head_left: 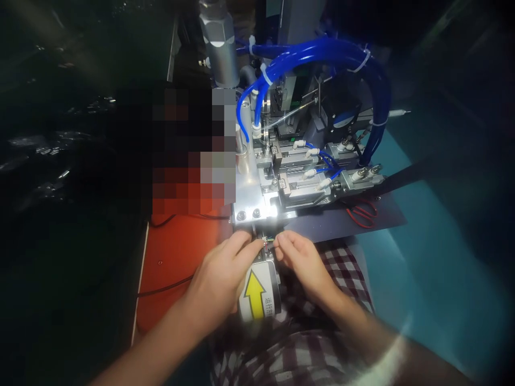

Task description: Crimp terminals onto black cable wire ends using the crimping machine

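My left hand [222,269] is bent at the front of the machine, its thumb and forefinger closing on a spot beside a small metal fixture [264,242]. What those fingertips hold is too small to make out. From the right, my right hand [296,254] pinches the end of some thin coloured wires [271,240], which run into the fixture. Just below both hands is a white cylinder [254,295] with a yellow arrow. The bright metal block [251,206] of the machine stands directly above the fingers.
Pneumatic cylinders [303,185] with blue air tubes [330,51] rise behind the hands. Red-handled scissors [362,214] lie on the dark plate [341,222] at right. An orange-red surface [173,252] with a black cable [164,288] spreads to the left. Checkered cloth [309,354] covers the lap.
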Motion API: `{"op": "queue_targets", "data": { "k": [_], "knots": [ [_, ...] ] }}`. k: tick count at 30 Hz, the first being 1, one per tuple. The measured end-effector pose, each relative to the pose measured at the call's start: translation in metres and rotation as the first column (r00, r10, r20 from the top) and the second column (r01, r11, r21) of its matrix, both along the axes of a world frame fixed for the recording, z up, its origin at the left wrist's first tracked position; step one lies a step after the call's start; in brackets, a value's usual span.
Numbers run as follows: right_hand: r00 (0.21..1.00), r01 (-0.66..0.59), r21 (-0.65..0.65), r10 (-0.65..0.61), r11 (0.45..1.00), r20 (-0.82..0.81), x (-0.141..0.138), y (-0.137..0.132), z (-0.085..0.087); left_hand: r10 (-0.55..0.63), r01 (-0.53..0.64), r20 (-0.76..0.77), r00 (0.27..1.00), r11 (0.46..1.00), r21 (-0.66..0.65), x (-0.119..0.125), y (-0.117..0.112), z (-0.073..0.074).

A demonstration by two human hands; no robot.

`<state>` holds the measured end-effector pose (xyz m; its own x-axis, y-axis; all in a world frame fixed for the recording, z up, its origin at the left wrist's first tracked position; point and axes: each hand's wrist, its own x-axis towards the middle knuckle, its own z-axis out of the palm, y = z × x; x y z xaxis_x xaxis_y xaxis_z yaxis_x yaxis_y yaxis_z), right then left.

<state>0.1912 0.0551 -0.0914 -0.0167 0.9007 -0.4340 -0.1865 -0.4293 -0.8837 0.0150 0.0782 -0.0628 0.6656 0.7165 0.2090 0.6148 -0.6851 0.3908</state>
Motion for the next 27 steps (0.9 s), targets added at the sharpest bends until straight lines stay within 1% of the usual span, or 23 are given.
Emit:
{"op": "queue_targets", "data": {
  "k": [5, 7, 8, 9, 10, 12, 13, 14, 15, 18, 22, 23, 25, 27],
  "knots": [
    [0.999, 0.013, -0.078, -0.017, 0.997, -0.048, -0.008, -0.009, 0.007, 0.013, -0.012, 0.033, 0.999, 1.000, -0.017, 0.001, 0.001, -0.002],
    [0.999, 0.031, -0.066, -0.029, 0.997, 0.026, -0.010, -0.010, 0.010, 0.015, -0.014, 0.051, 0.999, 1.000, -0.025, 0.000, 0.000, -0.003],
    [0.993, 0.036, -0.022, -0.033, 0.999, 0.111, -0.010, -0.010, 0.011, 0.017, -0.015, 0.060, 0.998, 1.000, -0.025, 0.000, 0.000, -0.003],
    [0.974, 0.028, 0.050, -0.038, 0.998, 0.221, -0.009, -0.010, 0.012, 0.018, -0.016, 0.068, 0.998, 1.000, -0.022, 0.000, 0.000, -0.003],
    [0.938, -0.001, 0.145, -0.050, 0.989, 0.344, -0.008, -0.009, 0.013, 0.017, -0.016, 0.074, 0.997, 1.000, -0.019, 0.000, 0.000, -0.003],
    [0.829, -0.119, 0.334, -0.092, 0.935, 0.552, -0.004, -0.008, 0.014, 0.018, -0.017, 0.082, 0.996, 1.000, -0.017, 0.000, 0.000, -0.003],
    [0.783, -0.184, 0.394, -0.108, 0.900, 0.612, -0.001, -0.006, 0.014, 0.018, -0.017, 0.085, 0.996, 1.000, -0.017, 0.001, 0.000, -0.003],
    [0.755, -0.235, 0.427, -0.113, 0.873, 0.646, 0.000, -0.005, 0.015, 0.019, -0.017, 0.089, 0.996, 1.000, -0.015, 0.001, 0.001, -0.003],
    [0.742, -0.264, 0.441, -0.112, 0.858, 0.661, 0.002, -0.004, 0.015, 0.018, -0.017, 0.092, 0.996, 1.000, -0.013, 0.001, 0.001, -0.003],
    [0.757, -0.274, 0.424, -0.079, 0.863, 0.649, 0.004, -0.001, 0.017, 0.019, -0.019, 0.100, 0.995, 1.000, 0.003, 0.002, 0.002, -0.002],
    [0.825, -0.236, 0.381, -0.023, 0.894, 0.565, 0.004, 0.002, 0.017, 0.017, -0.018, 0.108, 0.994, 1.000, 0.013, 0.002, 0.001, -0.003],
    [0.852, -0.212, 0.357, -0.007, 0.910, 0.524, 0.004, 0.002, 0.016, 0.016, -0.018, 0.110, 0.994, 1.000, 0.016, 0.002, 0.001, -0.003],
    [0.921, -0.142, 0.276, 0.025, 0.951, 0.388, 0.003, 0.004, 0.013, 0.015, -0.018, 0.111, 0.994, 1.000, 0.024, 0.001, 0.000, -0.003],
    [0.977, -0.073, 0.140, 0.043, 0.987, 0.207, 0.002, 0.006, 0.011, 0.013, -0.016, 0.104, 0.994, 0.999, 0.028, 0.001, 0.000, -0.003]
  ]
}}
